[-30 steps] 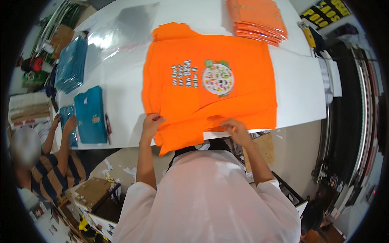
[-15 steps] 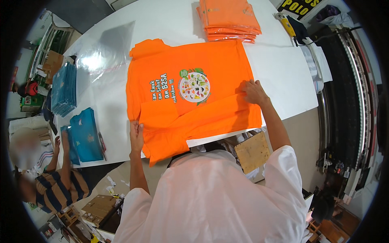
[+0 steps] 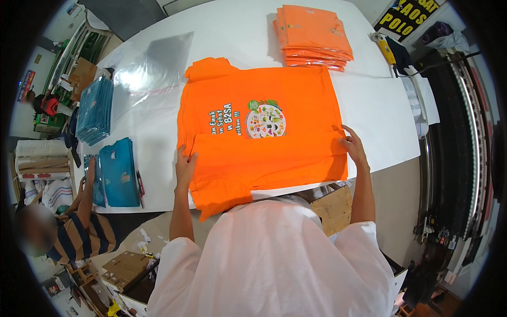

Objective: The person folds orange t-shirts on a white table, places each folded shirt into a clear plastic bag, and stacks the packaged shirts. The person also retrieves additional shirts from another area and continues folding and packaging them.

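Note:
An orange T-shirt [image 3: 296, 158] lies across the near part of the white table, with its near side folded over the lower part of a round printed picture. My left hand [image 3: 185, 166] grips the shirt's left edge beside the fold, thumb on top of the cloth. At the right end of the fold, my right hand [image 3: 356, 150] has thumb and forefinger about the shirt's edge. A sleeve-like flap of the shirt hangs over the table's near edge by my left forearm. The fingertips under the cloth are partly hidden.
Bagged orange shirts [image 3: 314, 37] are stacked at the far side. Clear plastic bags [image 3: 153, 68] lie far left, beside stacked bagged teal shirts [image 3: 95, 111]. A co-worker's hand [image 3: 91, 169] touches teal fabric near a folded teal shirt [image 3: 119, 171]. A yellow-handled tool [image 3: 385, 50] lies far right.
The folded part of the orange T-shirt now lies straighter and covers more of the print. My right hand has shifted to the shirt's right edge. The co-worker's hand has come down onto teal fabric.

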`<action>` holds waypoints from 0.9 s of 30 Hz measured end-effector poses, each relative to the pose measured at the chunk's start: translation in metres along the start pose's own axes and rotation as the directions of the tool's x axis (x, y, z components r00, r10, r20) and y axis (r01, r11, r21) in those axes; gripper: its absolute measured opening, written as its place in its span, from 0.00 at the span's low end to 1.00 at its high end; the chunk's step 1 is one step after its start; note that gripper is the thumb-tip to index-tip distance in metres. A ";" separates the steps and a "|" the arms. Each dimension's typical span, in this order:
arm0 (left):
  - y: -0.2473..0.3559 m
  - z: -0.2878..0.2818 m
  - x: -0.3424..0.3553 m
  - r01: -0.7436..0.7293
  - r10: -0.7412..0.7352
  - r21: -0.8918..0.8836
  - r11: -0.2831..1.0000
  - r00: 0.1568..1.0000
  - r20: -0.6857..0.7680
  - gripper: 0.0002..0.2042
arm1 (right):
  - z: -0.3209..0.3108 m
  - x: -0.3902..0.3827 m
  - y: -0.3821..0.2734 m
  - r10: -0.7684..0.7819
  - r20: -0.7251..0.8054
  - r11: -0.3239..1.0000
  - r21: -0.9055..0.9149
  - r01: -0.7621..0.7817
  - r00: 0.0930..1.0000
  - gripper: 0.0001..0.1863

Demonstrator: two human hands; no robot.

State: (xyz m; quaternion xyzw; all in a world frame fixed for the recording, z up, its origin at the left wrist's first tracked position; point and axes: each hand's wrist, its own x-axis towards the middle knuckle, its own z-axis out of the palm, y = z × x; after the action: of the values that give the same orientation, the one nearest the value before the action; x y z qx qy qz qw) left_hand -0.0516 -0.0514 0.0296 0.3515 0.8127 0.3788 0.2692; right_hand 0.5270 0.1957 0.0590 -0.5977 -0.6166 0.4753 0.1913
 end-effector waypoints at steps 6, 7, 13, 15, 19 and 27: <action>-0.022 -0.011 -0.016 -0.032 0.051 -0.197 0.980 0.995 0.089 0.26 | -0.007 -0.003 0.015 0.067 0.185 0.996 -0.068 -0.055 0.980 0.26; -0.017 -0.007 -0.017 0.007 0.010 -0.239 0.971 0.997 0.071 0.26 | -0.007 -0.005 0.012 0.143 0.212 0.989 -0.063 -0.132 0.967 0.25; 0.005 -0.004 -0.018 0.016 -0.036 -0.406 0.914 0.998 -0.042 0.26 | 0.006 -0.008 0.038 0.061 0.122 0.965 0.247 -0.090 0.991 0.24; 0.010 -0.006 -0.026 -0.036 0.005 -0.396 0.918 0.997 -0.078 0.27 | -0.001 -0.007 0.034 0.013 0.082 0.977 0.211 -0.030 0.997 0.25; 0.004 -0.006 -0.048 -0.042 0.020 -0.333 0.942 0.997 -0.069 0.27 | 0.000 -0.018 0.031 0.041 0.088 0.983 0.173 -0.055 0.995 0.25; -0.039 0.006 -0.065 -0.186 0.157 -0.120 0.975 0.964 -0.216 0.28 | 0.022 -0.043 0.032 0.084 -0.036 0.987 0.140 -0.078 0.996 0.23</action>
State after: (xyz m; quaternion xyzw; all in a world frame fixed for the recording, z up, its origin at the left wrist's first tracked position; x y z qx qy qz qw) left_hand -0.0223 -0.1175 0.0057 0.3601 0.7740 0.4910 0.1738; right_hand 0.5359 0.1433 0.0364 -0.6173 -0.5533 0.5117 0.2258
